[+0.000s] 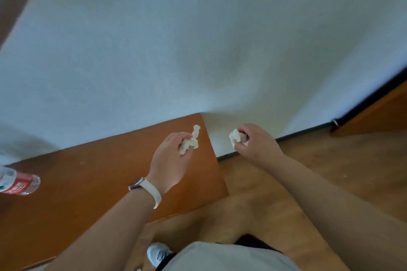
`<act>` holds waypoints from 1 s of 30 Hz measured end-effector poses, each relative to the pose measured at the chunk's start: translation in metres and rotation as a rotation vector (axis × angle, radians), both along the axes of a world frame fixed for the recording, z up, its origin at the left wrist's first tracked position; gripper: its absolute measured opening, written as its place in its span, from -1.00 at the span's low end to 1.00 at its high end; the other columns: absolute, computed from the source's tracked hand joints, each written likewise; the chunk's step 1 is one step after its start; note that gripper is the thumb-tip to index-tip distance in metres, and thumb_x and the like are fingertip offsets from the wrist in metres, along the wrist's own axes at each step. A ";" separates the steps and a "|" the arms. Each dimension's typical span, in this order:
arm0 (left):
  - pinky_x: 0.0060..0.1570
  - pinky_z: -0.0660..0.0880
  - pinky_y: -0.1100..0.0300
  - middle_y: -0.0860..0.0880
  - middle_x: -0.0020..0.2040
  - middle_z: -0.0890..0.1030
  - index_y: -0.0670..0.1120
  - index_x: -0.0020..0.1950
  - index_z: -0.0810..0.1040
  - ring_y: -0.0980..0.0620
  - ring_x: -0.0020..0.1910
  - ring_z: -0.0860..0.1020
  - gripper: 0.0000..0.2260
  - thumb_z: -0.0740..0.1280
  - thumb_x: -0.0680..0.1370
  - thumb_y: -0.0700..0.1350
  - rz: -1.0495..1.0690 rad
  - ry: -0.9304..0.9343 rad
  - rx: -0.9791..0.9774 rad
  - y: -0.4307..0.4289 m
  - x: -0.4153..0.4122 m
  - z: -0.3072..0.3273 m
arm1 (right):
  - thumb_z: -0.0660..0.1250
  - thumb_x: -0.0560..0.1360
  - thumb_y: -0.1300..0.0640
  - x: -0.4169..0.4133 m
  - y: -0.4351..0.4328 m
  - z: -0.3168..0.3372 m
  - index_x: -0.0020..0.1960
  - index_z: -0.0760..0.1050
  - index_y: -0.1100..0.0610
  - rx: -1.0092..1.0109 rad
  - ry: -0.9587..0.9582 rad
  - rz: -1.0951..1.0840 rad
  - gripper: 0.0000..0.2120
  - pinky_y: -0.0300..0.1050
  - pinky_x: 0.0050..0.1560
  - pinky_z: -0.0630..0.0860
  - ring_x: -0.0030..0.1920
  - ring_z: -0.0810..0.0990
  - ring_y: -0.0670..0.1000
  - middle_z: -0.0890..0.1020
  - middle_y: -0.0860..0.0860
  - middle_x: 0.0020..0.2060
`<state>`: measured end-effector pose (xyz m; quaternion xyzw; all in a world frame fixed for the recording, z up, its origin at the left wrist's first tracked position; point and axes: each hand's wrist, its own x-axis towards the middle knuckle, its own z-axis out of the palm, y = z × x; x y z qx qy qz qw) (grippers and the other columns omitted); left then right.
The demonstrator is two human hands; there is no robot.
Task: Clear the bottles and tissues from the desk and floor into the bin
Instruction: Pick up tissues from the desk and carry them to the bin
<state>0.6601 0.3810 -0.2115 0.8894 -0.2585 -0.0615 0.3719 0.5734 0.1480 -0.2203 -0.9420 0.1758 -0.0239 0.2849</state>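
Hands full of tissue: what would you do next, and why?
Probably turn to find the bin: the left hand and right hand each grip a crumpled tissue, no bin shows, and a bottle still lies on the desk.

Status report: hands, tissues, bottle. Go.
Left hand grip shut on tissue. Right hand shut on second tissue. Bottle on desk. Bin not in view.

Probably a home room: wooden desk (pixel 92 182) against white wall (pixel 176 50), laminate floor (pixel 330 171).

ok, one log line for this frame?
left hand: holds tissue | right hand: holds crumpled tissue | bottle: on desk | bin: unseen
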 end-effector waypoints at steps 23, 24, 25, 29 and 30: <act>-0.13 0.45 0.26 0.15 0.00 0.56 0.14 0.07 0.51 0.16 -0.10 0.53 -0.81 0.39 0.54 -0.12 -0.632 0.061 -0.056 -0.372 -0.098 0.011 | 0.33 0.47 -0.03 -0.227 -0.255 0.027 0.00 0.47 -0.05 0.047 -0.014 -0.649 -0.87 -0.11 -0.07 0.52 -0.13 0.50 -0.12 0.52 -0.14 -0.11; -0.12 0.45 0.27 0.14 0.01 0.57 0.10 0.09 0.54 0.15 -0.09 0.53 -0.83 0.38 0.54 -0.11 -0.668 0.057 -0.058 -0.389 -0.096 0.010 | 0.32 0.47 -0.04 -0.232 -0.265 0.027 -0.03 0.46 -0.05 0.040 -0.015 -0.686 -0.88 -0.11 -0.08 0.50 -0.13 0.50 -0.13 0.52 -0.15 -0.12; -0.11 0.45 0.28 0.12 0.02 0.57 0.06 0.12 0.55 0.13 -0.08 0.53 -0.84 0.38 0.55 -0.11 -0.701 0.050 -0.065 -0.407 -0.094 0.008 | 0.33 0.47 -0.03 -0.235 -0.275 0.027 -0.03 0.47 -0.05 0.031 -0.016 -0.721 -0.88 -0.11 -0.08 0.49 -0.12 0.50 -0.13 0.53 -0.15 -0.12; -0.09 0.42 0.32 0.11 0.03 0.57 0.03 0.14 0.55 0.13 -0.08 0.52 -0.82 0.38 0.55 -0.13 -0.823 0.060 -0.093 -0.480 -0.080 0.009 | 0.33 0.46 -0.03 -0.240 -0.320 0.030 -0.04 0.46 -0.10 -0.002 0.010 -0.875 -0.90 -0.16 -0.11 0.46 -0.09 0.51 -0.13 0.52 -0.18 -0.09; -0.08 0.41 0.35 0.13 0.02 0.56 0.05 0.13 0.55 0.15 -0.08 0.52 -0.82 0.38 0.55 -0.13 -0.845 0.075 -0.097 -0.498 -0.075 0.010 | 0.33 0.46 -0.04 -0.239 -0.332 0.031 -0.05 0.45 -0.12 -0.007 0.019 -0.905 -0.90 -0.17 -0.11 0.46 -0.08 0.50 -0.14 0.52 -0.18 -0.09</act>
